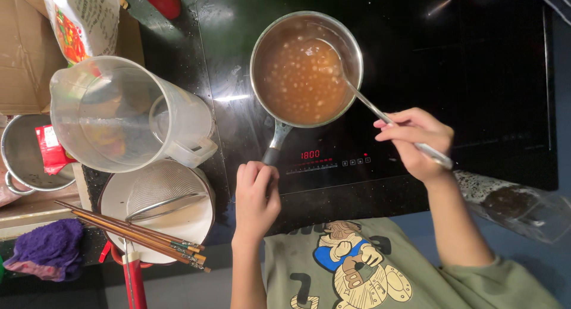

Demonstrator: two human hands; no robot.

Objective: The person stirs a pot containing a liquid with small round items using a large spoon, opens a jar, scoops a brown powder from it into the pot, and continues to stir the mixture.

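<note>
While our left hand (pixel 257 193) wraps around the dark handle of the saucepan (pixel 306 68), we grip a metal ladle (pixel 380 111) in our right hand (pixel 415 141), fingers curled shut on its long stem. The saucepan sits on the black induction hob (pixel 488 77), near its lit red display, and holds a thick brown liquid dotted with pale bits; the ladle's bowl rests in that liquid at the pan's right side. To the left of the hob we see a clear plastic jug (pixel 119 115), and just below it a white bowl (pixel 196 223) carrying a wire strainer (pixel 163 187) with brown chopsticks (pixel 131 228) laid across its rim. A purple cloth (pixel 47 246) lies at the far left.
</note>
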